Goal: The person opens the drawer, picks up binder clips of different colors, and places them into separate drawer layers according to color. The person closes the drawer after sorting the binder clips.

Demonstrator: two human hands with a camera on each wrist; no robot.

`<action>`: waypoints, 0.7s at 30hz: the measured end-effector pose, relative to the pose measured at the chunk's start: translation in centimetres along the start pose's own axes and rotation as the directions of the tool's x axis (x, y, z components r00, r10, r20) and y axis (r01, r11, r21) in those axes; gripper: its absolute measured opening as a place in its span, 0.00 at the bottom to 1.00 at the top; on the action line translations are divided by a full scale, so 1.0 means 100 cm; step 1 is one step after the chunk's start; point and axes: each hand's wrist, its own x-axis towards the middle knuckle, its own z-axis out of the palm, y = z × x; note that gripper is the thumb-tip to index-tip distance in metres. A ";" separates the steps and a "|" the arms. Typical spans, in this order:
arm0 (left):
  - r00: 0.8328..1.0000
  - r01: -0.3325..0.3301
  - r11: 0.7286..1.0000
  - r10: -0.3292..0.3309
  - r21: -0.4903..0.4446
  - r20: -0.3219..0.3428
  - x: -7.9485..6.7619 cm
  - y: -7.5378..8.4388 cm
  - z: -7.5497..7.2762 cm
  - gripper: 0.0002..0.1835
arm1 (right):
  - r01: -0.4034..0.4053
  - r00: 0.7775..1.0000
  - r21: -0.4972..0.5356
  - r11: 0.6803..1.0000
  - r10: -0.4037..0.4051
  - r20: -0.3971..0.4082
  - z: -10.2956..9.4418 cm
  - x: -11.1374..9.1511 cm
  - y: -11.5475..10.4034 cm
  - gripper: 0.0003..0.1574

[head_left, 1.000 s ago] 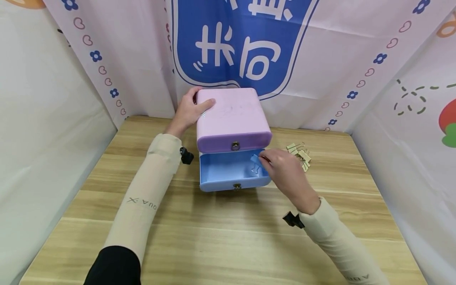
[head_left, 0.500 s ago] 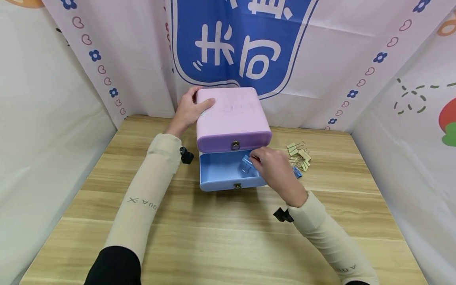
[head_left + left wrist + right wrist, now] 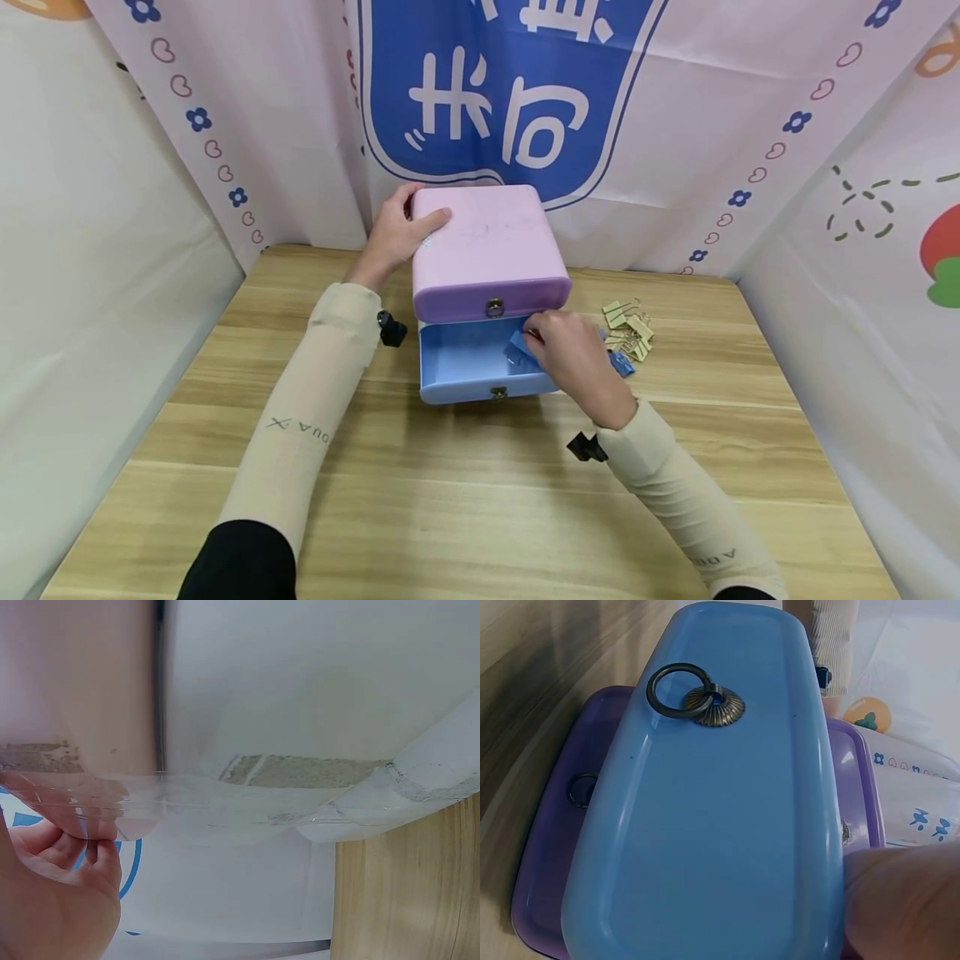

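A small drawer box (image 3: 487, 233) with a pink top stands at the back of the table. Its blue drawer (image 3: 465, 390) is pulled out below a purple-fronted one. My left hand (image 3: 392, 237) grips the back left corner of the box, thumb on the top; in the left wrist view its fingertips bend round the edge. My right hand (image 3: 573, 354) reaches over the right side of the blue drawer and pinches a blue binder clip (image 3: 519, 342). The right wrist view shows the blue drawer front (image 3: 712, 825) with its ring pull (image 3: 679, 691), but no clip.
Several pale yellow binder clips (image 3: 633, 329) lie in a pile right of the box. Blue binder clips (image 3: 621, 363) lie beside them, partly behind my right hand. A printed cloth (image 3: 637, 233) hangs close behind the box. Another purple drawer front (image 3: 544, 847) shows below the blue one.
My right hand has moved left over the blue drawer with the blue binder clip, uncovering blue clips on the table. My left hand has stayed on the box.
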 end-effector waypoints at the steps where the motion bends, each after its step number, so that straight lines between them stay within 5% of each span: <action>1: 1.000 0.001 1.000 -0.001 0.002 0.000 0.000 0.000 0.000 0.44 | -0.006 1.000 0.001 1.000 0.006 0.007 0.000 0.000 0.000 0.06; 21: 1.000 -0.010 1.000 0.010 -0.012 0.003 0.000 -0.001 -0.001 0.44 | 0.056 0.996 0.046 0.997 -0.053 -0.067 -0.021 -0.016 -0.001 0.07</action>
